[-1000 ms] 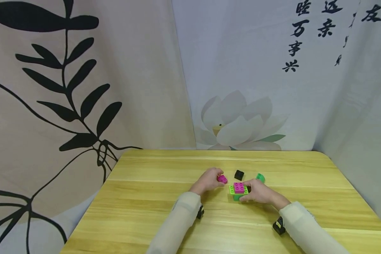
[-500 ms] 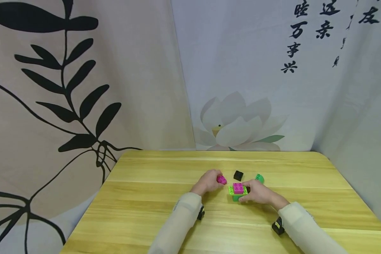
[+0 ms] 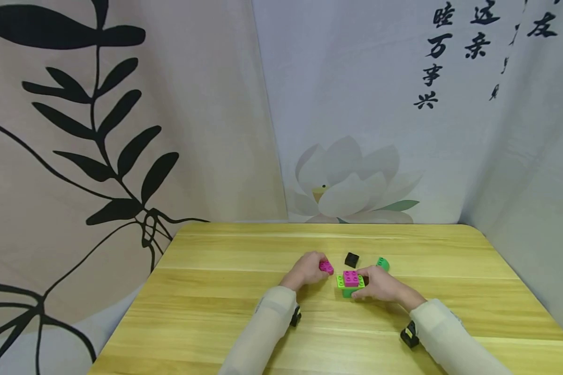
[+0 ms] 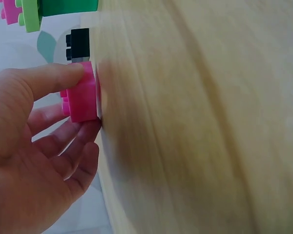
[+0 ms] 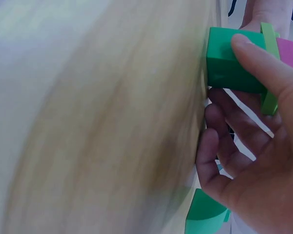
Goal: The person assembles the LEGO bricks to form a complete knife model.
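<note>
**Both grips steady, brick and stack still apart**

Little changes over the last second: the whole scene slips slightly in the head view, printed wall included, which suggests the camera moves more than the hands. The left hand, just right of centre in the lower half of the frame, keeps a magenta brick pinched between thumb and fingers, its remaining fingers loosely bent. Whether that brick touches the table is hard to tell.

To its right, the right hand holds the stack's green base with thumb and fingers closed on it, the other fingers curled loosely. Above the base sit a lime plate and a second magenta brick.

A black brick lies above the stack in the frame, a rounded green piece to the upper right; neither is held. The work seems paused: the loose magenta brick stays near the stack, unjoined.
</note>
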Motion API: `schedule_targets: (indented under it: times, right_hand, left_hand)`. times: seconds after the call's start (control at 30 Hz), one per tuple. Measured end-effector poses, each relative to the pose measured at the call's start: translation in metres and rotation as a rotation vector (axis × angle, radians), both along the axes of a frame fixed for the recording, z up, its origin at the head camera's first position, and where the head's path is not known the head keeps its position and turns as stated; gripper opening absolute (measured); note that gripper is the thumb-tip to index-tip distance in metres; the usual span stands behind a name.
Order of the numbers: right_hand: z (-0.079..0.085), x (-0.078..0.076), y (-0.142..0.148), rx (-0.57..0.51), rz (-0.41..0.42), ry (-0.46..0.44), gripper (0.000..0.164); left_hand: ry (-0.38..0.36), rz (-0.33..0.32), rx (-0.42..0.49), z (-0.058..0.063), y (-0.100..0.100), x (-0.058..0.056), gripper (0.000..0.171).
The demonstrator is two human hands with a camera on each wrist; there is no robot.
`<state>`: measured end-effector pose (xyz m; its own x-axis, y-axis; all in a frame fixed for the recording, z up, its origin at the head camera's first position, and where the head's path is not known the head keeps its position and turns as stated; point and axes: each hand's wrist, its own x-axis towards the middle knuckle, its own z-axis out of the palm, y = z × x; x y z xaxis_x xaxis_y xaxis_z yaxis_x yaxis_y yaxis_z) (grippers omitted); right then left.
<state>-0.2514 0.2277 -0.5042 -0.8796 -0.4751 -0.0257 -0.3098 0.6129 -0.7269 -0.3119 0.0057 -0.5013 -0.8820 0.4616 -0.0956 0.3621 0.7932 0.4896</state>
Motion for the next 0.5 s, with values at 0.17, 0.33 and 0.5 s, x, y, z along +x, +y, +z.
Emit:
schedule_targets:
  times: [0.17, 0.33, 0.5]
  right_hand:
    - [0.001, 0.000, -0.001, 0.000, 0.000, 0.003, 0.040]
    - [0.000, -0.001, -0.001, -0.005, 0.008, 0.007, 0.040]
    - [-0.001, -0.001, -0.001, -0.001, 0.007, 0.012, 0.038]
  left_hand:
    - [-0.001, -0.009, 0.028, 0.000, -0.003, 0.002, 0.026]
    - [0.029, -0.033, 0.065, 0.003, -0.006, 0.007, 0.037]
    - [0.062, -0.075, 0.119, 0.008, -0.010, 0.012, 0.043]
